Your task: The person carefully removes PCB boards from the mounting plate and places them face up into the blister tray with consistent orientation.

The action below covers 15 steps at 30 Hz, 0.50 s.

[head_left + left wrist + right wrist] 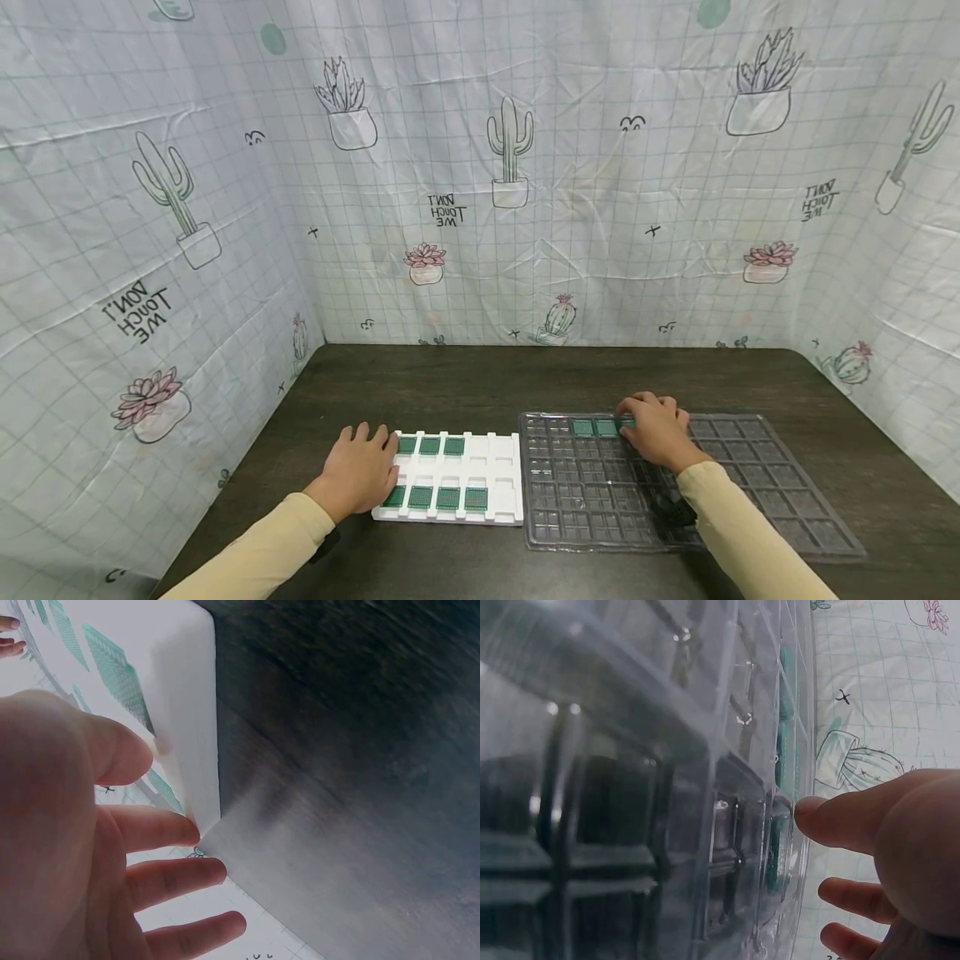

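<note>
My left hand (362,471) rests at the left end of a white tray (504,467), its fingers loosely spread along the edge. Small square green circuit boards (447,497) sit in two rows of slots in this tray. In the left wrist view the left hand (67,825) holds nothing, and its thumb is close to the tray's side. At the back row of a clear plastic compartment tray (570,525), my right hand (658,429) pinches a green circuit board (626,422) between thumb and index finger. In the right wrist view the thumb (840,817) overlaps the tray rim; the index finger is hidden.
Two more green boards (594,427) lie in the clear tray's back row, left of the right hand. Both trays stand side by side on a dark wooden table (435,383). A cactus-print cloth (480,250) hangs behind the table and along its sides.
</note>
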Each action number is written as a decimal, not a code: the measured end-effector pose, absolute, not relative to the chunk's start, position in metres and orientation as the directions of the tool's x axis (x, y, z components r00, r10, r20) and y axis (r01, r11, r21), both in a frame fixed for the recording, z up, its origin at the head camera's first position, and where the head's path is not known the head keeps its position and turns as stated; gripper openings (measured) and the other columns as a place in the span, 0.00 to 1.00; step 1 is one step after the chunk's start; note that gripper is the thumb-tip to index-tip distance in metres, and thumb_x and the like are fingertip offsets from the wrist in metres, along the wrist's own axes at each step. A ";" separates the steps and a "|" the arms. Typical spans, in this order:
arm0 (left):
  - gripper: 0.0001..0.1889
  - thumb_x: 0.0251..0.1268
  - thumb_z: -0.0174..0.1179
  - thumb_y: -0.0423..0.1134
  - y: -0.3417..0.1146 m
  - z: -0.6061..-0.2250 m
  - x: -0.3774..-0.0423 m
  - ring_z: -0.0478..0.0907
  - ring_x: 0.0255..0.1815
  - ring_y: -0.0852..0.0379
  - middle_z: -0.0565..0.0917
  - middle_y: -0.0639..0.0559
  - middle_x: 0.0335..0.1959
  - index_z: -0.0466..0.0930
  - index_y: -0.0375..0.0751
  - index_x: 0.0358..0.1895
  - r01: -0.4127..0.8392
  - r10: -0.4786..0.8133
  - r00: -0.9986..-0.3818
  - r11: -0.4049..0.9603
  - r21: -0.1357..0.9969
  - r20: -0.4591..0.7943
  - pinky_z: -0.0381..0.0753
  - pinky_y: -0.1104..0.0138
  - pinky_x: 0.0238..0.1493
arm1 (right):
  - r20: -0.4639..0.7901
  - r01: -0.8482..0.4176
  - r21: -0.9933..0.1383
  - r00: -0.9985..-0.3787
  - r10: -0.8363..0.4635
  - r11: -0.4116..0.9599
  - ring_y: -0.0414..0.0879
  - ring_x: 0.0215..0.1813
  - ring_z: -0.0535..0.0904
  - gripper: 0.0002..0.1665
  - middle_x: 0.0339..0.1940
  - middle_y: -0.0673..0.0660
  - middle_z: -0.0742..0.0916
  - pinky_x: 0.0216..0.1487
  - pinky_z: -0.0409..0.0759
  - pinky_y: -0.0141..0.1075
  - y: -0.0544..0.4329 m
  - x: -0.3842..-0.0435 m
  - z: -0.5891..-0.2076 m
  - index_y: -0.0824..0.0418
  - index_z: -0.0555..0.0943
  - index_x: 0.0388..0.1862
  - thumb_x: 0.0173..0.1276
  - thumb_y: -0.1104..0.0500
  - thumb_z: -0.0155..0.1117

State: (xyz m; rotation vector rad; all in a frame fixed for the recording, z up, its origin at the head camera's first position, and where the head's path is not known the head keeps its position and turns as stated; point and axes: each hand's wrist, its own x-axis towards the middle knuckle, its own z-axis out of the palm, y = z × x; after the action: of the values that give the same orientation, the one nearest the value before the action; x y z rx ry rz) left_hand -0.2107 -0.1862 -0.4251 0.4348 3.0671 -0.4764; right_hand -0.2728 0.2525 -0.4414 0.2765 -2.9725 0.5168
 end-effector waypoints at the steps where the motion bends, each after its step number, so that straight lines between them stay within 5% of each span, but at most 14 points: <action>1: 0.29 0.69 0.52 0.56 -0.186 -0.425 -0.211 0.71 0.66 0.36 0.76 0.42 0.65 0.73 0.40 0.65 0.273 0.271 -0.961 0.915 -0.297 -0.049 0.67 0.42 0.68 | 0.140 -0.199 -0.322 -0.977 -0.162 0.926 0.77 0.63 0.61 0.16 0.65 0.73 0.73 0.53 0.57 0.69 0.252 -0.272 -0.441 0.60 0.81 0.52 0.65 0.62 0.66; 15: 0.29 0.69 0.52 0.56 -0.186 -0.424 -0.210 0.70 0.66 0.35 0.76 0.41 0.65 0.73 0.40 0.66 0.272 0.269 -0.962 0.920 -0.283 -0.050 0.67 0.42 0.68 | 0.137 -0.235 -0.307 -0.970 -0.202 0.922 0.76 0.63 0.62 0.17 0.65 0.72 0.74 0.53 0.59 0.69 0.236 -0.269 -0.440 0.60 0.81 0.52 0.65 0.60 0.67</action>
State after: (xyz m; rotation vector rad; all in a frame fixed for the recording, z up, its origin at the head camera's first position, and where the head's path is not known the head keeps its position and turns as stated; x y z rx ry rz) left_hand -0.2100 -0.1865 -0.4236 0.4322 3.0676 -0.4540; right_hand -0.2686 0.2359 -0.4400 0.3399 -2.9791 0.4950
